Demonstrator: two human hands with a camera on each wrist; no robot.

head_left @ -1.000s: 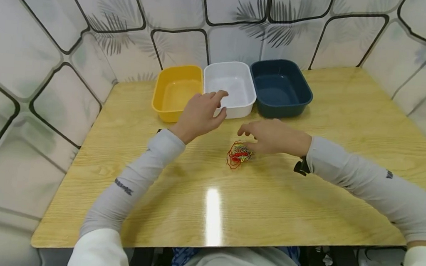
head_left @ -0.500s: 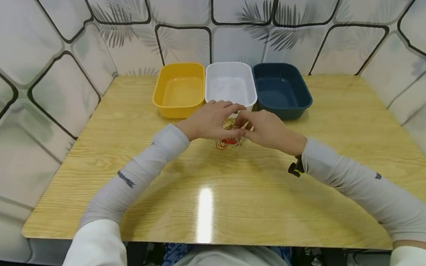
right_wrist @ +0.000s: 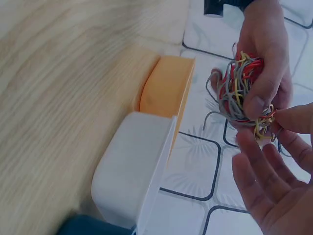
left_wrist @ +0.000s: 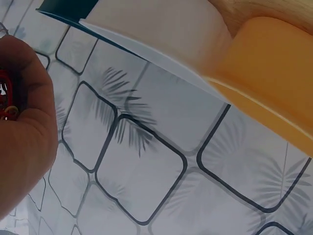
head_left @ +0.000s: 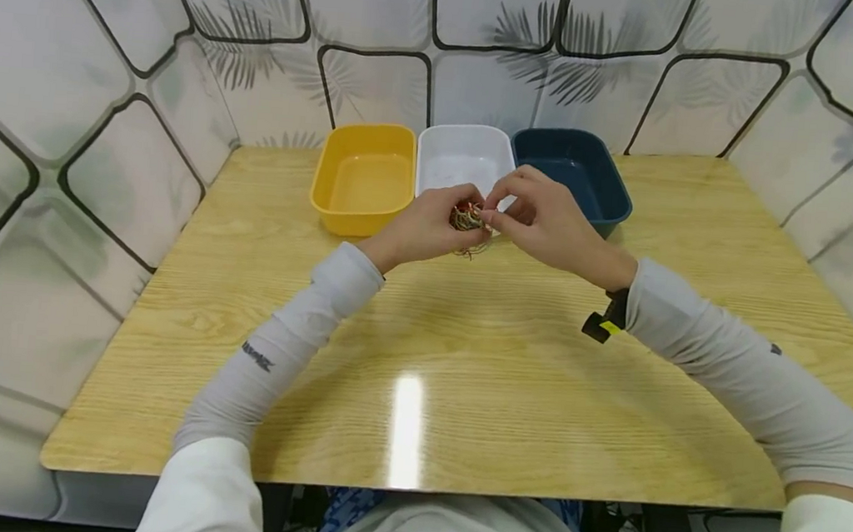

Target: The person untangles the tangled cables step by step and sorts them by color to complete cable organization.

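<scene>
A tangled bundle of thin red, grey and yellow cords [head_left: 466, 216] is off the table, in front of the white bin. My left hand [head_left: 430, 226] grips the bundle, its thumb pressed across the strands in the right wrist view. From the other side my right hand [head_left: 550, 226] pinches a few strands at the bundle's end between thumb and forefinger; its other fingers [right_wrist: 259, 171] are spread loosely. Loose ends dangle from the tangle [right_wrist: 237, 88]. In the left wrist view only part of the left hand [left_wrist: 34, 132] and some red strands show at the left edge.
Behind the hands stand a yellow bin [head_left: 358, 225], a white bin [head_left: 426, 153] and a dark blue bin [head_left: 619, 206], side by side at the back of the wooden table [head_left: 507, 389]. A patterned curtain-like wall [head_left: 386, 12] surrounds the table's back and sides.
The cord bundle was lying on the table and is now lifted in my left hand. Both hands came together around it, and the right hand now pinches its strands.
</scene>
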